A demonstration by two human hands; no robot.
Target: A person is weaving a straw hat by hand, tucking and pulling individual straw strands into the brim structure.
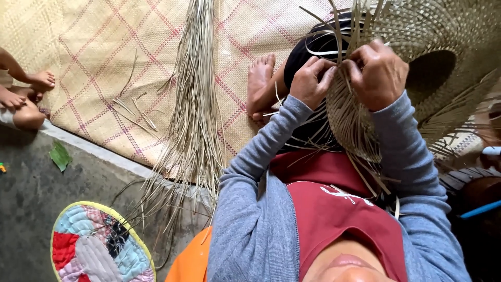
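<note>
A partly woven straw piece (pixel 433 31) with loose strip ends lies over my lap at the upper right. My left hand (pixel 312 81) pinches thin straw strips at its edge. Right beside it, my right hand (pixel 378 73) grips the same edge, fingers closed on the strips. The two hands nearly touch. Loose strips stick up above them and hang down over my red top. I wear grey sleeves. My bare foot (pixel 259 83) rests on the mat just left of my left hand.
A long bundle of dried straw strips (pixel 195 109) lies on a checked woven mat (pixel 94 47). Another person's bare feet (pixel 26 99) are at the left edge. On the grey floor lie a patchwork round pad (pixel 99 245) and a green leaf (pixel 60 155).
</note>
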